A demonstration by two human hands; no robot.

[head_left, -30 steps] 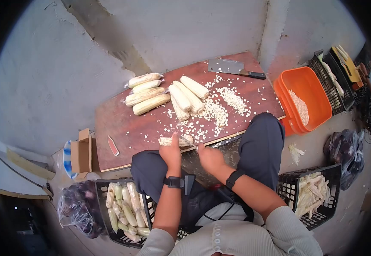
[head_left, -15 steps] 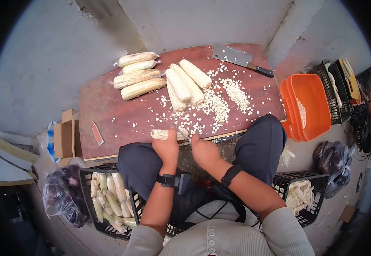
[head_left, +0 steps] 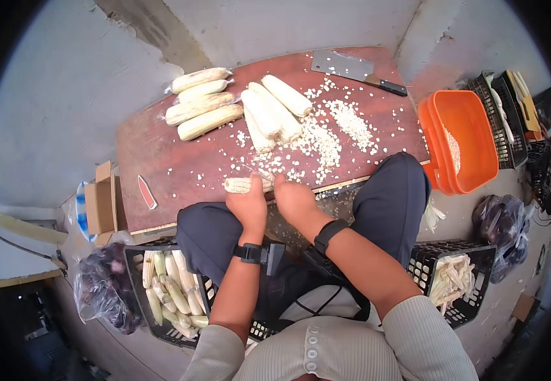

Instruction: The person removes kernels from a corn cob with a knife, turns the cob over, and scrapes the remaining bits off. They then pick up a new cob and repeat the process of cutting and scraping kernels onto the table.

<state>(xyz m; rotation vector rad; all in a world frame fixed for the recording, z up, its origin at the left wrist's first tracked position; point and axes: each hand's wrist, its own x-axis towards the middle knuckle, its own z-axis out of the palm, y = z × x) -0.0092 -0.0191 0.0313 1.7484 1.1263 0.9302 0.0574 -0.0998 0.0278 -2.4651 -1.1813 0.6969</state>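
Observation:
My left hand grips a pale ear of corn at the near edge of the red-brown table. Close beside it on the right, my right hand is closed around a knife, whose handle the fingers hide; its thin blade runs across the corn. Loose white kernels lie scattered just beyond my hands. A pile of husked corn ears rests past them, and several plastic-wrapped ears lie to its left.
A cleaver lies at the far right of the table, a red pointed object at its left. Orange tubs with kernels stand on the right. Black crates with corn and husks flank my knees.
My right hand has moved left and up, closer to my left hand and the corn. The camera view has shifted slightly.

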